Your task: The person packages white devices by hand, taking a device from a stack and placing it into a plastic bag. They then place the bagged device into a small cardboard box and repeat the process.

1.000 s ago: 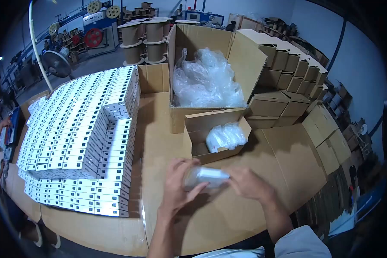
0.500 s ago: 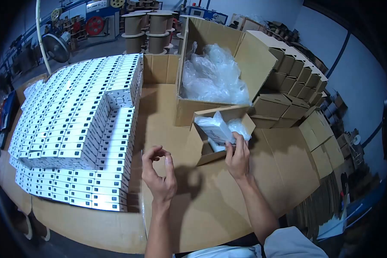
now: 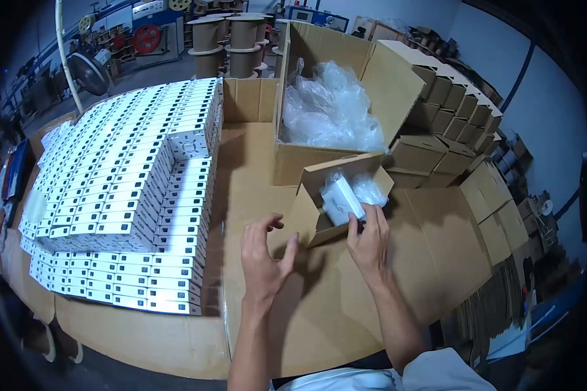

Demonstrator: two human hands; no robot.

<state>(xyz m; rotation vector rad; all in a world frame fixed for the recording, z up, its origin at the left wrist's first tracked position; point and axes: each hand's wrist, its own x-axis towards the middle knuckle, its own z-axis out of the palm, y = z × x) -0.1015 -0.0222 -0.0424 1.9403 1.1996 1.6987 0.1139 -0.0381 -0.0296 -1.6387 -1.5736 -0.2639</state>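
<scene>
A small open cardboard box stands tilted on the cardboard-covered table. Inside it lie a white packet in clear plastic and a bundle of bubble wrap. My right hand reaches over the box's near edge, its thumb and fingers closed on the lower corner of the white packet. To the left of the small box, my left hand hangs above the table with thumb and fingers apart and nothing between them.
Stacked small white boxes cover the table's left side. Behind the small box stands a large carton holding clear plastic bags. Brown boxes are piled at the right. Spools stand in the background.
My left hand has moved right toward the small box and its fingers have spread wider. The white packet now sits more upright, tipped toward my right hand.
</scene>
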